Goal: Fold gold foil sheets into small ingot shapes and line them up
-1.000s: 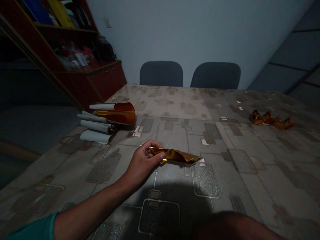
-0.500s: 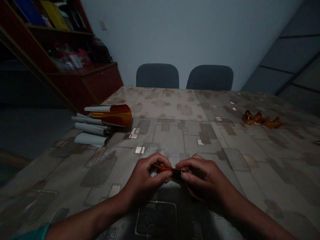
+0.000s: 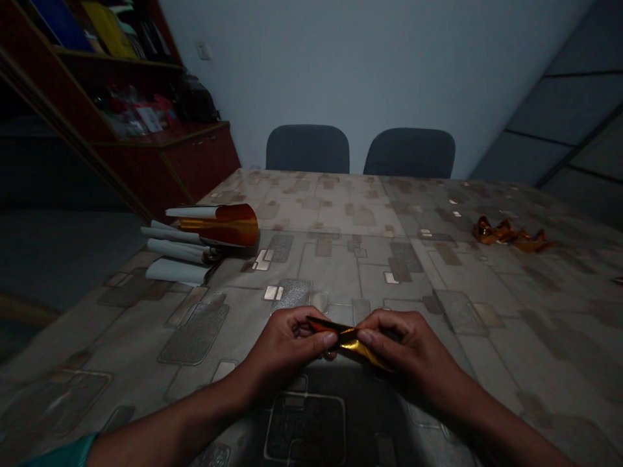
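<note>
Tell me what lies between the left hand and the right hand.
A folded piece of gold paper, held by both the left hand and the right hand; the head view shows it.

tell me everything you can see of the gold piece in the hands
The gold piece looks thin and shiny, like foil or metallic paper, folded narrow, with a bright glint on its lower flap. It slants over the patterned tabletop, its right end dipping toward the person. The left hand and right hand pinch it, partly hiding it.
</note>
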The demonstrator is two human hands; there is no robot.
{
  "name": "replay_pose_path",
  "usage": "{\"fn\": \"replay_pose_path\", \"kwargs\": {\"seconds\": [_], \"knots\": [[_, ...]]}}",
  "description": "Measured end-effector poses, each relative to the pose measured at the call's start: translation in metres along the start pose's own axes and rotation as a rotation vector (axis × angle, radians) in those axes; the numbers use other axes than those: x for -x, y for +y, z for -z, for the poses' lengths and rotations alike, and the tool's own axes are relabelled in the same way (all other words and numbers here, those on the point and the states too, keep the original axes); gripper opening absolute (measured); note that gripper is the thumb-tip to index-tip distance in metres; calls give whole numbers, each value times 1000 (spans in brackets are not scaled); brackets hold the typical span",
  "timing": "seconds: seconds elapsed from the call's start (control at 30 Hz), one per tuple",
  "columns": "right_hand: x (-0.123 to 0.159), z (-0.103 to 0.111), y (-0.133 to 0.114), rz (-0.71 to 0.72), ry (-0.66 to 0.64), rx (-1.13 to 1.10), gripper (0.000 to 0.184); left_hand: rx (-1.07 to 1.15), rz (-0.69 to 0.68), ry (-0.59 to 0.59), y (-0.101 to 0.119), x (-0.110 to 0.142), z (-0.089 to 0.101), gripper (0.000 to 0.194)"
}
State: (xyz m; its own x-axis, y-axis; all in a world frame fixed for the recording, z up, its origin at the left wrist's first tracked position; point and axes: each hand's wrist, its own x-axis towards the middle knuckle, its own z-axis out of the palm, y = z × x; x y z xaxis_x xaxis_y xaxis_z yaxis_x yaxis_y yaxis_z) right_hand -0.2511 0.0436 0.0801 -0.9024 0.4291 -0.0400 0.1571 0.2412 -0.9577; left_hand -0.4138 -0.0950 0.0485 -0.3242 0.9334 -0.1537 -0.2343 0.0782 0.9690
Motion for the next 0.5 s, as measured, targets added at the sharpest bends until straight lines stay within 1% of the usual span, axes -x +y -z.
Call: {"fn": "replay_pose_path", "kwargs": {"seconds": [0.07,0.17,0.27,0.4,0.5], "knots": [[0,0,1,-2,0,5,27,-30,15,2,2,0,1,21],[-1,0,4,-23,0,-16,26,-105,12,57,8,-1,1,23],[-1,-1,8,-52,2,-60,26,-91,27,95,9,-3,0,23],[0,0,12,-77,-3,-117,26,-77,58,46,10,-4,0,28],[0,2,14,-93,-14,-144,24,-139,14,50,13,-3,1,34]]}}
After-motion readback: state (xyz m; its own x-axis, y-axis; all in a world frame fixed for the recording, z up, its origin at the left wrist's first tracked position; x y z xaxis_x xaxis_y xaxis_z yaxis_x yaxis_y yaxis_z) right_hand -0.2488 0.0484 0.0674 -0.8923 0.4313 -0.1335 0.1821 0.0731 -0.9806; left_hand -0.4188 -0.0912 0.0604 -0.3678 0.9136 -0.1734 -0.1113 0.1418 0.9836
